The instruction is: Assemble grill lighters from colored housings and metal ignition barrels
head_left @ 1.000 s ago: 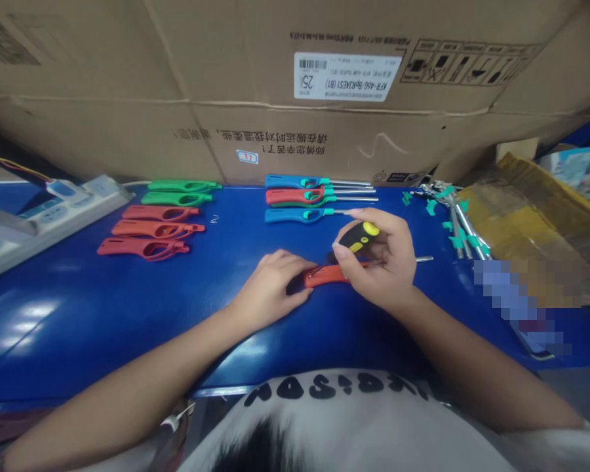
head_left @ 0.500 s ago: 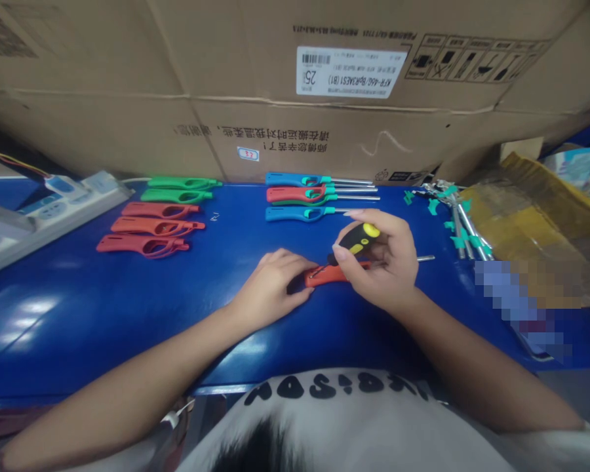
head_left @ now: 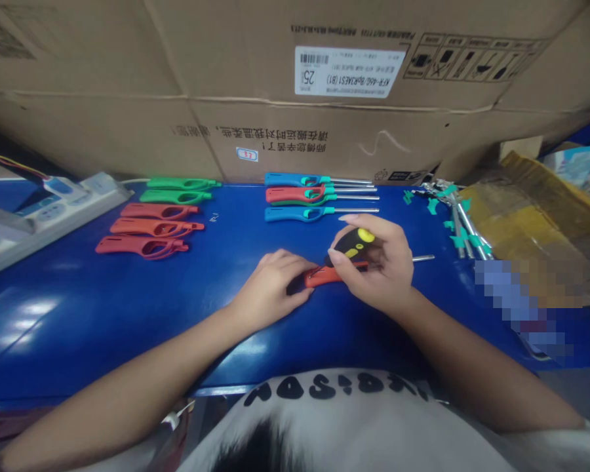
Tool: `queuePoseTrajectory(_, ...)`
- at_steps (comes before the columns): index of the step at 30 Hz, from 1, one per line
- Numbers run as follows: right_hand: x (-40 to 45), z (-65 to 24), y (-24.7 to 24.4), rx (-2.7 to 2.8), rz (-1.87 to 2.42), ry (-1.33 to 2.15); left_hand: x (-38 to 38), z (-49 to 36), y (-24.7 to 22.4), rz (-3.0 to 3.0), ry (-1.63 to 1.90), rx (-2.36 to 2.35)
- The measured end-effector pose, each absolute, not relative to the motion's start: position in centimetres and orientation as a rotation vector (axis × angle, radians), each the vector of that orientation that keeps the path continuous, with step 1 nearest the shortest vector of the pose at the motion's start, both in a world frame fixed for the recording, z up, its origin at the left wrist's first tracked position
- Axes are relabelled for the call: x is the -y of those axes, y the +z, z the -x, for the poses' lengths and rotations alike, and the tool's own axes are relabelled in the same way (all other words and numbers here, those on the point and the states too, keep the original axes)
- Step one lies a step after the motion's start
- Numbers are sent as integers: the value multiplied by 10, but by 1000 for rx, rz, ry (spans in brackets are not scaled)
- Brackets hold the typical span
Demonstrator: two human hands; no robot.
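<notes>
My left hand (head_left: pixel 270 288) rests on the left end of a red plastic utility lighter (head_left: pixel 324 276), pressing it against the blue work surface (head_left: pixel 128 314). My right hand (head_left: pixel 376 265) grips a black-and-yellow screwdriver (head_left: pixel 353 244) above the lighter, its tip down at the lighter's body. The fingers of my right hand hide the lighter's middle. A thin metal lighter nozzle (head_left: pixel 423 258) sticks out to the right beyond that hand.
Rows of green (head_left: pixel 179 190), red (head_left: pixel 150 227) and blue (head_left: pixel 295 214) lighters lie at the table's back. Metal nozzles with teal parts (head_left: pixel 459 226) are piled at the right. A power strip (head_left: pixel 63 200) sits at the left, and a large cardboard carton (head_left: pixel 295 131) stands behind.
My right hand and the screwdriver have shifted slightly left, and the lighter now tilts a little more. My left hand stays in nearly the same place.
</notes>
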State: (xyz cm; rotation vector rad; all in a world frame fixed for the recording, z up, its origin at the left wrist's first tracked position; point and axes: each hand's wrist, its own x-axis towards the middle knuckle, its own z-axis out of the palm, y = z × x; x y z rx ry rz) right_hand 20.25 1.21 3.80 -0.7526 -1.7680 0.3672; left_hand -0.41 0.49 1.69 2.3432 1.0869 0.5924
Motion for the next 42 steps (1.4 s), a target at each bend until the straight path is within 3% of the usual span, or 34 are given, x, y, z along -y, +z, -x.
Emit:
queuePoseTrajectory(14, -12, -203, 38, 1829, 749, 365, -5, 4, 15, -2346, 597, -1087)
queuePoseTrajectory(20, -13, -202, 49, 1859, 816, 579, -6, 5, 11, -2333, 629, -1058)
queuePoseTrajectory(27, -17, -206, 49, 1983, 763, 163, -5, 4, 12, -2333, 644, -1052)
queuePoseTrajectory(33, -17, -206, 71, 2133, 807, 485, -6, 5, 11, -2359, 628, -1060)
queuePoseTrajectory(38, -22, -206, 74, 2151, 783, 0, -5, 4, 9, -2369, 698, -1010)
queuePoseTrajectory(42, -21, -204, 80, 2198, 751, 455, -4, 2, 9, -2326, 730, -985)
